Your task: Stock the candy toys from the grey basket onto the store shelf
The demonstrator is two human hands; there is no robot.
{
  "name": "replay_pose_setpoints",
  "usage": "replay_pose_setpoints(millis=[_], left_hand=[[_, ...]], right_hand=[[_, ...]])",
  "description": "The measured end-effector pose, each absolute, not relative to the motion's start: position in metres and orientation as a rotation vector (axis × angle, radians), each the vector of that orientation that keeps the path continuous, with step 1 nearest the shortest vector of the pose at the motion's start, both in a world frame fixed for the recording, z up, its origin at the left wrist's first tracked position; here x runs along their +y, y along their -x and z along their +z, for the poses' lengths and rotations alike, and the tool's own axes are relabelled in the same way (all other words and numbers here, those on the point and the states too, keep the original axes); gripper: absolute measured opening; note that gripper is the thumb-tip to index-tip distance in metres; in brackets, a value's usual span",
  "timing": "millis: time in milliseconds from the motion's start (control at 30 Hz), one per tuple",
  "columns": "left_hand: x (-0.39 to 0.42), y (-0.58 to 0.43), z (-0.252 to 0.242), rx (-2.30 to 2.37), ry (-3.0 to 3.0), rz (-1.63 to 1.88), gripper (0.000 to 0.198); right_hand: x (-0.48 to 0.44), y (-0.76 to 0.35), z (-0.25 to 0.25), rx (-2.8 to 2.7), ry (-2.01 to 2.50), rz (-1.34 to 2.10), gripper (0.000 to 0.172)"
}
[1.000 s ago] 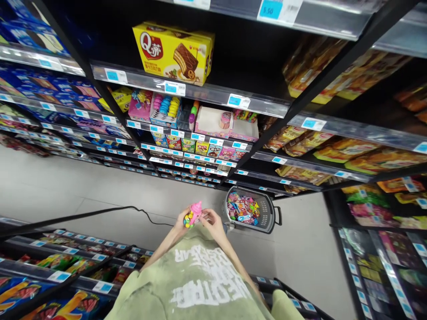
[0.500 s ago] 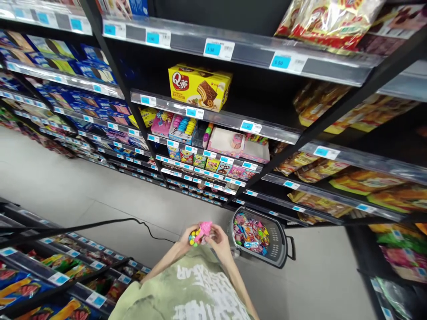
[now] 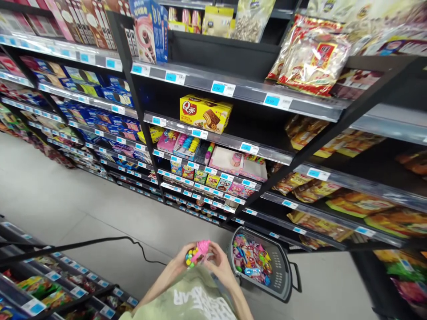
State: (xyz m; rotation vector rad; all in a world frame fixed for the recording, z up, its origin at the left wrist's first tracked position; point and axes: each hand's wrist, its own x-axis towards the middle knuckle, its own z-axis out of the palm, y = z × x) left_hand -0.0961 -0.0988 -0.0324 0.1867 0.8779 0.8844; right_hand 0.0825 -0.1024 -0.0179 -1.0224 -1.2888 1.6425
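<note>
Close in front of my shirt, both hands are around a pink candy toy (image 3: 202, 250) with several yellow, green and red balls beside it. My left hand (image 3: 183, 257) is closed around its left side, next to the coloured balls. From the other side, the bent fingers of my right hand (image 3: 218, 264) grip the toy's right edge. Something whitish and clear shows between the fingers there, too small to name. To the right on the floor stands a grey shopping basket (image 3: 283, 284) holding many colourful wrapped sweets (image 3: 251, 258).
A tall black shelf unit with price tags stands ahead, bearing a yellow cake box (image 3: 207, 114), small candy boxes (image 3: 212, 181) and a pink display box (image 3: 223, 161). Snack bags (image 3: 310, 62) fill shelves to the right. Another shelf (image 3: 63, 284) is at lower left, near a black cord (image 3: 100, 240).
The view has tilted up, so shelves, basket and hands sit lower in the picture. Both hands stay on the pink candy toy.
</note>
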Motion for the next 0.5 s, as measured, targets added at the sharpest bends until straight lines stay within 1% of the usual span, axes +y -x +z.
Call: replay_pose_setpoints(millis=[67, 100, 233, 300, 400, 500], left_hand=[[-0.099, 0.095, -0.031, 0.872, -0.219, 0.924, 0.025], [-0.099, 0.094, -0.032, 0.865, -0.261, 0.943, 0.026], [-0.102, 0.092, -0.043, 0.904, -0.439, 0.975, 0.039], [-0.103, 0.091, -0.048, 1.019, -0.463, 1.004, 0.040], [-0.104, 0.093, -0.049, 1.210, -0.582, 1.079, 0.037], [-0.104, 0.099, -0.040, 1.268, -0.783, 1.099, 0.035]], right_hand=[[-0.106, -0.078, -0.019, -1.289, 1.026, 1.638, 0.067], [-0.108, -0.076, -0.020, -1.288, 1.041, 1.634, 0.067], [-0.112, -0.065, -0.022, -1.275, 1.119, 1.596, 0.056], [-0.112, -0.061, -0.026, -1.237, 1.162, 1.558, 0.052], [-0.110, -0.060, -0.036, -1.126, 1.249, 1.469, 0.053], [-0.105, -0.061, -0.048, -0.991, 1.325, 1.387, 0.057]])
